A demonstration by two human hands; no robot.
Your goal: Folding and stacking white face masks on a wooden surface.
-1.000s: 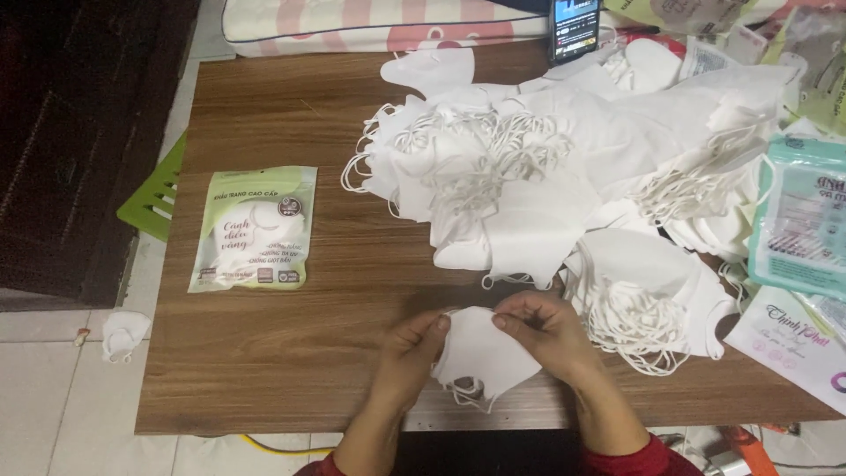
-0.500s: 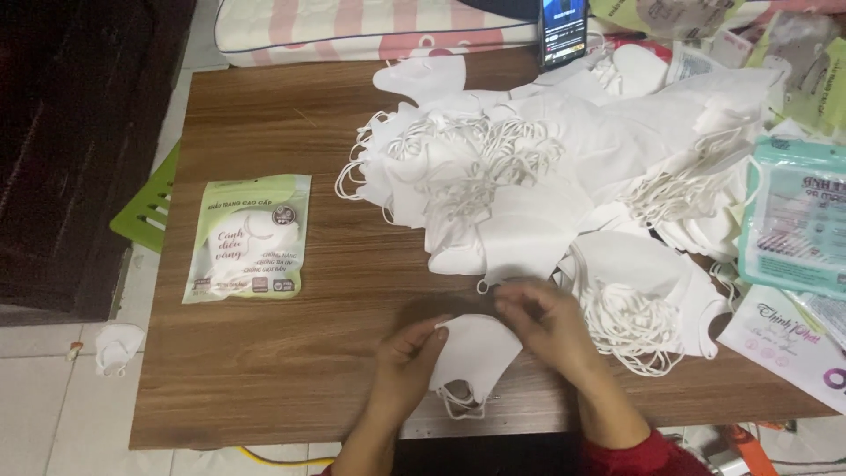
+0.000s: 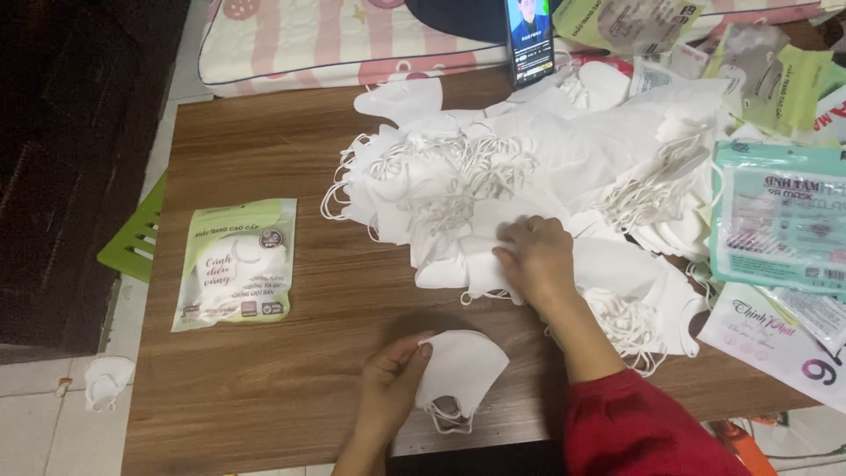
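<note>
One folded white face mask (image 3: 463, 368) lies near the front edge of the wooden bench (image 3: 264, 388), at about 6 o'clock, its ear loops trailing toward the edge. The left hand (image 3: 394, 381) pinches the mask's left edge between thumb and fingertips. At 12 o'clock from it, the right hand (image 3: 533, 257) rests curled, fingers bent down, on the near edge of one large heap of white masks (image 3: 529, 167), too many and too tangled to count. At 9 o'clock on the bench lies one flat green-and-white mask packet (image 3: 234, 263), well apart from both hands. At 3 o'clock one teal-edged clear packet (image 3: 780, 216) lies over white printed sheets. One phone (image 3: 530, 37) stands at 12 o'clock behind the heap, its screen lit. One loose mask (image 3: 106, 381) lies on the tiled floor at 8 o'clock, and one green plastic piece (image 3: 137, 236) shows beside the bench's left edge.
</note>
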